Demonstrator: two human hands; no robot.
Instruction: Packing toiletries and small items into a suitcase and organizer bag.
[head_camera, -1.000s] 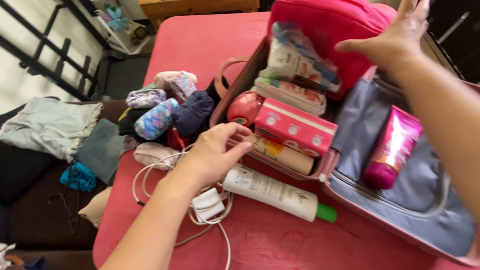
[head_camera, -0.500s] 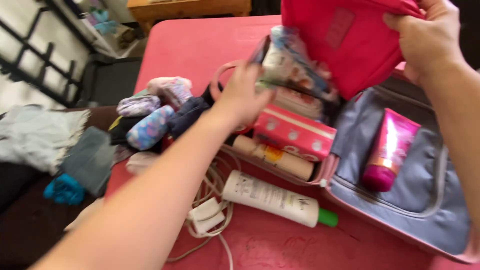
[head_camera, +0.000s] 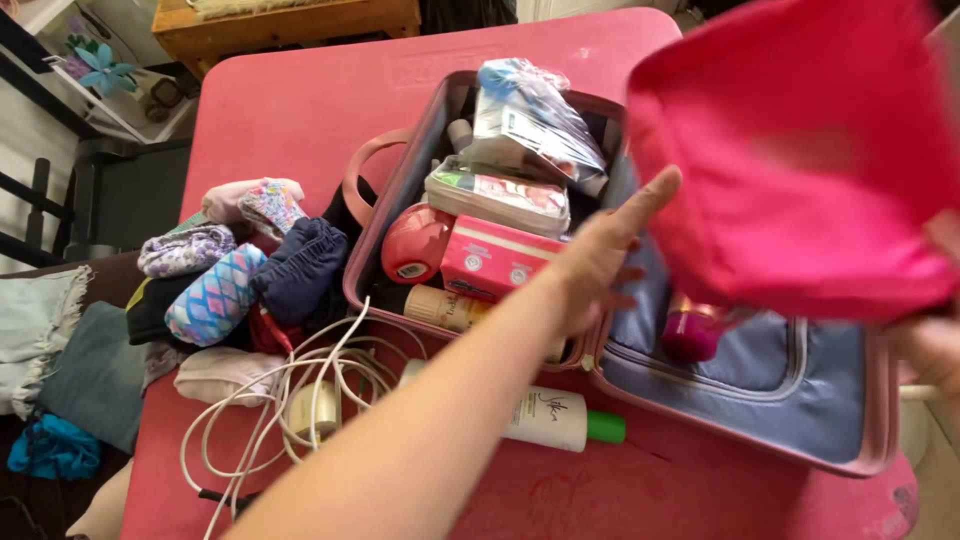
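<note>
Head view shows a pink surface with an open pink case lying on it in the middle of the frame. The left hand reaches from the lower left across the middle of the case, fingers stretched out and spread, holding nothing; its fingertips are near the lower left edge of a bright pink pouch. This pouch is lifted in the upper right of the frame, above the grey lined half of the case. The right hand is only partly seen at the right edge, just under the pouch; its grip seems closed on the pouch, but most of the fingers are hidden, so I cannot tell exactly.

The left half of the case holds a clear plastic bag with small items at the top, a flat packet under it, a pink box, a round red item and a beige tube. A magenta tube lies in the grey half, partly hidden by the pouch.

Below the case, a white bottle with a green cap lies on the surface, partly under the left arm. White cables with a charger are at the lower left. Rolled socks and small clothes are piled to the left of the case.
</note>
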